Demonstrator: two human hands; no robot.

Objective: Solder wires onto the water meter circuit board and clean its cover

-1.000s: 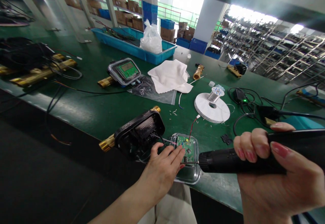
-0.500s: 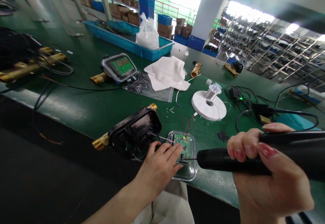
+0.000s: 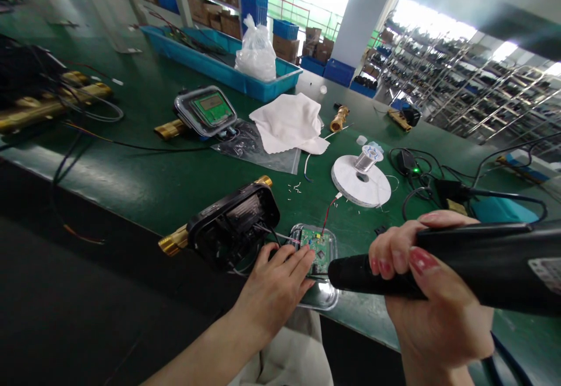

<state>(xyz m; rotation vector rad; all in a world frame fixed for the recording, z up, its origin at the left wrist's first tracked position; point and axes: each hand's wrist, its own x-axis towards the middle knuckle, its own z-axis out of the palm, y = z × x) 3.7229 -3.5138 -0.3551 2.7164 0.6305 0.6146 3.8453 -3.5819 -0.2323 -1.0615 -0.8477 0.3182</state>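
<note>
My right hand [image 3: 432,307] grips a black electric screwdriver [image 3: 460,263], its tip pointing left at a green circuit board [image 3: 316,250]. The board lies in a clear plastic cover [image 3: 324,295] at the bench's near edge. My left hand [image 3: 274,284] rests flat on the board and cover, fingers spread, pressing them down. Just left of that hand sits a black meter housing [image 3: 234,225] with brass pipe ends, joined to the board by thin wires. A red wire [image 3: 329,211] runs up from the board.
On the green bench [image 3: 144,181] lie a second meter with a green display [image 3: 204,110], a white cloth [image 3: 289,122], a solder spool on a white disc [image 3: 362,173], a blue tray [image 3: 219,65] with a plastic bag, black cables [image 3: 442,190] at right and brass fittings at left.
My right hand and the screwdriver have moved left and closer to the camera, its tip now nearer the board. My left hand stays on the board; the view shifted slightly.
</note>
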